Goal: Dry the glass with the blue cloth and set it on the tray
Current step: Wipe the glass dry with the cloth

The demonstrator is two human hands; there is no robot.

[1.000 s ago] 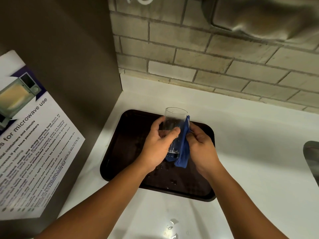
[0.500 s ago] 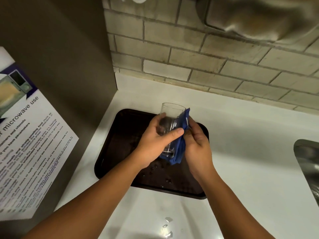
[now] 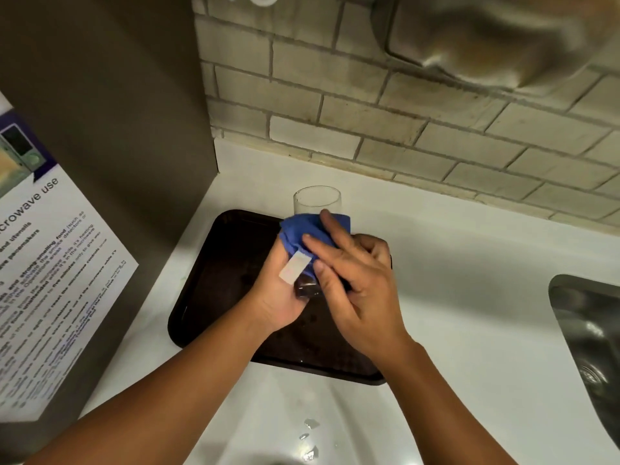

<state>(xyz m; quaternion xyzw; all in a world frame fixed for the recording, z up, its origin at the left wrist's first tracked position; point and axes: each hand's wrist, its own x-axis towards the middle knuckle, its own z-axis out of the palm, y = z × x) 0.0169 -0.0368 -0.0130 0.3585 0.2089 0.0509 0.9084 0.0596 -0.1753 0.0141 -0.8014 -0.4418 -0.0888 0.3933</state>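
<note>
Both hands wrap a blue cloth around a glass held above a dark tray.

The left hand (image 3: 278, 290) grips the lower part of the upright glass (image 3: 317, 199). The right hand (image 3: 355, 283) presses the blue cloth (image 3: 302, 229), white tag showing, flat against the glass's near side with its fingers spread. Only the rim stands clear of the cloth. The tray (image 3: 214, 280) lies on the white surface (image 3: 469, 297), between a grey panel with a microwave notice (image 3: 43, 280) and a steel sink (image 3: 590, 330).

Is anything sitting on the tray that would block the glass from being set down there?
Nothing visible does. The glass is held above the tray by the left hand, with the blue cloth pressed on it by the right hand. The tray's visible surface holds only water droplets.
</note>
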